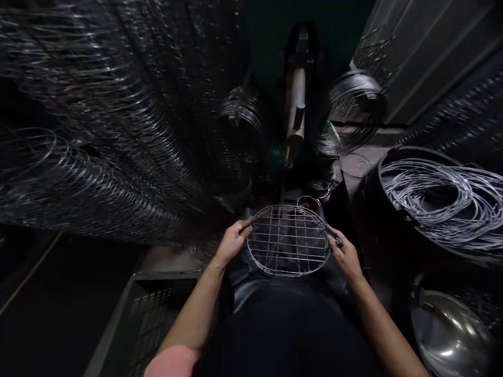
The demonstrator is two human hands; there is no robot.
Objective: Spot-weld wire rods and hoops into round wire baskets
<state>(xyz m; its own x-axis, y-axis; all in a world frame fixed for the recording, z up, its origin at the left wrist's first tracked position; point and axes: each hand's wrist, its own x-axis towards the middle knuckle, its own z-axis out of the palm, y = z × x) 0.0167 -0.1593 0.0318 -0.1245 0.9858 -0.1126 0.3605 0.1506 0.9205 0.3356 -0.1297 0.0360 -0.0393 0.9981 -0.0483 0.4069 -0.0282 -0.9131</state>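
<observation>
A round wire rack [288, 242] with a grid of crossing wires is held out in front of my body, above my lap. My left hand [234, 238] is closed on the rack's left rim, with dark coverings on some fingertips. On the opposite rim, my right hand [342, 250] grips with thumb and fingers, its fingertips also dark. Just beyond the rack stands a machine with a pale horizontal arm [297, 99] ending in a copper-coloured tip [289, 152].
Tall stacks of wire racks [118, 104] line the left. Wire ring bundles hang left [245, 118] and right [356, 99] of the machine. A black tub [371, 183] holds loose wire rings [444, 193]. A green plastic crate [118, 309] stands lower left, a shiny metal bowl [451, 335] lower right.
</observation>
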